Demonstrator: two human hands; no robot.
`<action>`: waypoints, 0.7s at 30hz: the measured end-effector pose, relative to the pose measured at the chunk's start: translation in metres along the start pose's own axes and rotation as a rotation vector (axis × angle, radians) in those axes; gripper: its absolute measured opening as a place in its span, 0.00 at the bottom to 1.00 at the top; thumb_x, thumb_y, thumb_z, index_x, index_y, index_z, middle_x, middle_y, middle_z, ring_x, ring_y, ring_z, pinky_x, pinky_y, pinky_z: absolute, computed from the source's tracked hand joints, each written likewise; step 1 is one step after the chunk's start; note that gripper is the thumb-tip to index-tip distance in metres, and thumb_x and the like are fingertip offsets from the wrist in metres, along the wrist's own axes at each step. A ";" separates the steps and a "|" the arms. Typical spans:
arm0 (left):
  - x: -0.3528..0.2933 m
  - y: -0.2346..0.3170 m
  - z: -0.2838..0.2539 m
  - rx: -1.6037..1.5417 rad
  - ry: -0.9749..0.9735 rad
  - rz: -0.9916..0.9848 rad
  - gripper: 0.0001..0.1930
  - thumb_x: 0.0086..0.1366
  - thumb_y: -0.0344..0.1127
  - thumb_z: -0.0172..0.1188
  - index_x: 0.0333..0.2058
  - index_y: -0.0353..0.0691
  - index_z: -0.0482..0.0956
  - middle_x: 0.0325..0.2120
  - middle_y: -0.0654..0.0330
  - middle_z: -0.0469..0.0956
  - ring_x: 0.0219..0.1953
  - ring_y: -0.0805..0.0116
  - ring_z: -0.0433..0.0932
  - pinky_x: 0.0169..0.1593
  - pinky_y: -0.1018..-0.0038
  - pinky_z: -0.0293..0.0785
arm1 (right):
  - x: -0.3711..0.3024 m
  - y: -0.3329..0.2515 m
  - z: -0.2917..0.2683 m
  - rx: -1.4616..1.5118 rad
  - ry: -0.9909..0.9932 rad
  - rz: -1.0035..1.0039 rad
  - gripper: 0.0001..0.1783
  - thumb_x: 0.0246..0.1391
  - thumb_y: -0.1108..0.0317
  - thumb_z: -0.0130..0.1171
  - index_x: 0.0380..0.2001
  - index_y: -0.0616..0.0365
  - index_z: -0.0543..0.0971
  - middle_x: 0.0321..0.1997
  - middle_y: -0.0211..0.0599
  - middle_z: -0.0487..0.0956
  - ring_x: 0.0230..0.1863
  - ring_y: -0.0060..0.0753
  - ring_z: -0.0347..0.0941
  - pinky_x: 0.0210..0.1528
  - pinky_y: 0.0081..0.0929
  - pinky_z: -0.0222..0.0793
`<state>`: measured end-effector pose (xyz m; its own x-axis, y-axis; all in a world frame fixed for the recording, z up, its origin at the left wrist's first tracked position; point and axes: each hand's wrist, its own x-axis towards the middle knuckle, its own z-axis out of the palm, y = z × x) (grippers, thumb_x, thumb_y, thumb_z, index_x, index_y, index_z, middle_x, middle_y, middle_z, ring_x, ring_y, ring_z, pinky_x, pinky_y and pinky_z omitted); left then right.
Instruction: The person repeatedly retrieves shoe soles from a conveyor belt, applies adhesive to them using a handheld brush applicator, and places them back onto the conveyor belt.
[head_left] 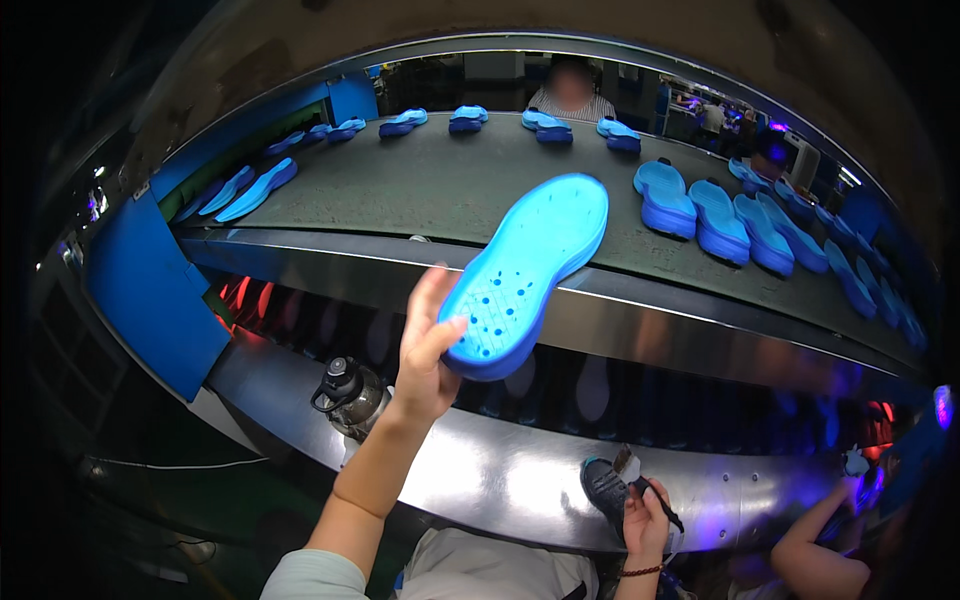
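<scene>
Bright blue sole [545, 230], dotted darker blue; dark grey-green belt [400, 185]

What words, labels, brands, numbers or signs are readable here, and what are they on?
No text is readable.
Blue sole in the left hand: dots and thin lines, no legible lettering.
Bottle: no legible label.
Brush in the right hand: too small to tell.
Soles farther back: too small to tell.
</scene>
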<state>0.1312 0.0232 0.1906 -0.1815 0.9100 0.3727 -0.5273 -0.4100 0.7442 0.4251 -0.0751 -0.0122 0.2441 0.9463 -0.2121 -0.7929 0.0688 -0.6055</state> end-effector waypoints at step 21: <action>-0.128 -0.126 -0.026 -0.655 -0.245 -1.041 0.52 0.47 0.78 0.18 0.58 0.41 0.54 0.46 0.42 0.67 0.47 0.47 0.69 0.52 0.56 0.63 | 0.028 0.010 0.089 -0.217 -0.340 0.052 0.11 0.46 0.79 0.54 0.36 0.68 0.74 0.37 0.45 0.77 0.39 0.31 0.72 0.44 0.25 0.67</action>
<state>0.1996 -0.0403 0.0351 0.6900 0.7193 -0.0801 -0.6534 0.6667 0.3586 0.3743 -0.0201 0.0440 -0.0202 0.9998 -0.0031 -0.6541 -0.0156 -0.7562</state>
